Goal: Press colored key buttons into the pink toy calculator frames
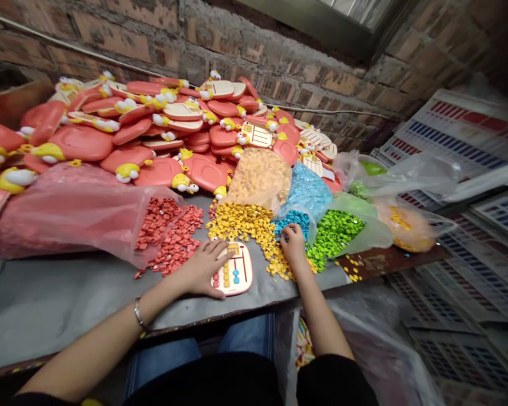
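My left hand (203,269) lies over the left side of a cream toy board (244,276), holding it on the table with the fingers across its face and the thumb at its lower edge. Red, yellow and blue pieces sit in columns on the board. My right hand (294,245) reaches to the small blue pieces (298,219) at the mouth of a blue-filled bag (309,189). Its fingers are curled together, and what they pinch is too small to make out. Loose yellow pieces (245,220) lie between the hands, green pieces (336,228) to the right.
Red pieces (173,239) spill from a large clear bag (76,220) at left. Behind stands a heap of red-backed toy boards (152,129) against a brick wall (279,45). Stacked printed sheets (461,129) are at right. The grey table's (68,310) front edge runs above my lap.
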### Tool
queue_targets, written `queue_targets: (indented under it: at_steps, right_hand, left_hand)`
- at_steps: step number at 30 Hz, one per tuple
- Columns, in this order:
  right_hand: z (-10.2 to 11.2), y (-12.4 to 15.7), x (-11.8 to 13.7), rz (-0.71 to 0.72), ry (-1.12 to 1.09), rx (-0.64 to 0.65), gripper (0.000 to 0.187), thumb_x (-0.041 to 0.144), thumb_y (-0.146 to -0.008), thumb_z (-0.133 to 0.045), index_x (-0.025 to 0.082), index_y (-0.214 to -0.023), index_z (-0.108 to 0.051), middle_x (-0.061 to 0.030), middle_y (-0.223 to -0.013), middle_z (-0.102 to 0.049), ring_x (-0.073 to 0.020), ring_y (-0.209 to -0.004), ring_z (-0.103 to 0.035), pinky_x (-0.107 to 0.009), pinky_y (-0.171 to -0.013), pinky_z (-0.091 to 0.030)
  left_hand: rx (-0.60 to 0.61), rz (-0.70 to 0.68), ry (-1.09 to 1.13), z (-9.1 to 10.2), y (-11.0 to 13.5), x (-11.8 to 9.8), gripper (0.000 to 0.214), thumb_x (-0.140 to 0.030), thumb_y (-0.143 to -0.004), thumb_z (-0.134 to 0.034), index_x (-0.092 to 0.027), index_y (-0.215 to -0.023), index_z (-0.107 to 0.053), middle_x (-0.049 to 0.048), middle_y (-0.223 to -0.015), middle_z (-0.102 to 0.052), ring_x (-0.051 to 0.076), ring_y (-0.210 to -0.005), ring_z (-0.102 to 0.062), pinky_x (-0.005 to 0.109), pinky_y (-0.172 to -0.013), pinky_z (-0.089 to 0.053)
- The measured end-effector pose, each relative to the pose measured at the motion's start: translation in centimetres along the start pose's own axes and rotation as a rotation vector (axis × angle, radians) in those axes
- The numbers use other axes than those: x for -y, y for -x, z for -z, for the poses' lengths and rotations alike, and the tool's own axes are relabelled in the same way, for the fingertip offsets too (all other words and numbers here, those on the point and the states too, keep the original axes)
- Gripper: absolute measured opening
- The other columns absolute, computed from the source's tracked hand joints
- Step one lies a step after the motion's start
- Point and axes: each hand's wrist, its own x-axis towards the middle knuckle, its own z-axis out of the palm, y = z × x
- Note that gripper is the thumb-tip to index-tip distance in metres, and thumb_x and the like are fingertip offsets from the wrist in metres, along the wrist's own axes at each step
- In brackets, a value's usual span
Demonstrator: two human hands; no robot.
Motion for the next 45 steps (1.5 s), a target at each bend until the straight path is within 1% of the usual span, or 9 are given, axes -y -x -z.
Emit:
queue_targets:
  at_steps: [4,8,12,18,29,31,33,38,45]
  right_hand:
    - [1.1,1.2,3.1,-0.073,-0.325,-0.087,0.016,0.022,-0.083,-0.054,0.020,-0.085,-0.069,-0.0094,-0.103,-0.051,-0.0224,-0.095,-0.057,-0.035,-0.071,-0.055]
    - [0.4,2.3,7.3,-0.012,-0.548,0.104,0.010,0.028,-0.083,-0.062,0.023,-0.089,-0.069,-0.0078,-0.105,-0.053,-0.0213,-0.101,-0.057,-0.030,-0.071,-0.056]
    - [-1.9,2.4,9.3,0.177,-0.451,0.304,0.010,0.020,-0.088,-0.059,0.022,-0.093,-0.067,-0.0054,-0.093,-0.061,-0.0193,-0.090,-0.059,-0.033,-0.077,-0.052]
    - [-3.7,2.5,8.9,0.334,-0.142,0.326,0.017,0.013,-0.088,-0.057,0.018,-0.075,-0.066,-0.0057,-0.078,-0.058,-0.0206,-0.080,-0.053,-0.034,-0.072,-0.046]
    - [-2.6,4.5,11.0,0.296,-0.435,0.503,0.009,0.016,-0.085,-0.062,0.021,-0.091,-0.067,-0.0046,-0.089,-0.068,-0.0204,-0.088,-0.060,-0.035,-0.080,-0.048]
    - [-1.6,4.5,10.7,0.301,-0.475,0.604,0.009,0.022,-0.085,-0.064,0.022,-0.093,-0.067,-0.0040,-0.090,-0.069,-0.0200,-0.089,-0.061,-0.034,-0.081,-0.048]
    - [-0.1,4.3,9.5,0.238,-0.466,0.570,0.011,0.028,-0.087,-0.063,0.022,-0.096,-0.067,-0.0038,-0.092,-0.070,-0.0196,-0.089,-0.062,-0.033,-0.080,-0.049]
    - [2.1,2.4,3.4,0.017,-0.063,0.081,0.014,0.024,-0.090,-0.053,0.019,-0.094,-0.066,-0.0085,-0.094,-0.068,-0.0238,-0.090,-0.059,-0.038,-0.082,-0.045]
    - [0.2,0.5,-0.5,0.116,0.366,0.155,0.024,0.009,-0.087,-0.047,0.019,-0.078,-0.066,-0.0087,-0.084,-0.062,-0.0225,-0.082,-0.052,-0.032,-0.074,-0.041]
  left_hand:
    - [0.013,0.001,-0.008,0.2,0.0,-0.2,0.112,-0.077,-0.058,-0.068,-0.023,-0.149,-0.031,0.0164,-0.155,-0.025,0.039,-0.141,-0.020,0.052,-0.113,-0.013]
    - [0.006,0.000,-0.015,0.2,0.0,-0.2,0.112,-0.077,-0.058,-0.068,-0.022,-0.149,-0.030,0.0166,-0.155,-0.025,0.039,-0.141,-0.020,0.052,-0.113,-0.012]
    - [0.003,-0.008,-0.033,0.0,0.0,-0.2,0.110,-0.075,-0.061,-0.066,-0.022,-0.150,-0.028,0.0156,-0.156,-0.025,0.039,-0.142,-0.019,0.051,-0.114,-0.011]
    - [0.007,-0.001,-0.060,0.1,0.0,-0.3,0.112,-0.075,-0.059,-0.068,-0.020,-0.149,-0.030,0.0170,-0.154,-0.028,0.037,-0.142,-0.020,0.049,-0.114,-0.010]
    - [-0.042,-0.012,0.018,-0.1,0.0,-0.1,0.113,-0.071,-0.056,-0.074,-0.025,-0.149,-0.029,0.0145,-0.152,-0.031,0.038,-0.139,-0.024,0.052,-0.112,-0.017]
    - [-0.049,-0.006,0.028,-0.2,0.0,0.0,0.109,-0.072,-0.055,-0.073,-0.024,-0.146,-0.036,0.0149,-0.151,-0.032,0.040,-0.138,-0.025,0.053,-0.111,-0.018]
    - [-0.053,-0.009,0.035,-0.2,0.0,0.1,0.108,-0.072,-0.055,-0.074,-0.024,-0.144,-0.038,0.0151,-0.151,-0.031,0.040,-0.137,-0.025,0.053,-0.111,-0.018]
    - [-0.061,-0.027,0.038,-0.3,0.0,0.3,0.110,-0.072,-0.055,-0.073,-0.026,-0.147,-0.034,0.0141,-0.152,-0.030,0.040,-0.137,-0.025,0.052,-0.111,-0.019]
    - [-0.025,-0.013,0.023,-0.1,-0.1,0.3,0.110,-0.073,-0.056,-0.072,-0.026,-0.147,-0.034,0.0147,-0.152,-0.029,0.040,-0.138,-0.024,0.052,-0.111,-0.018]
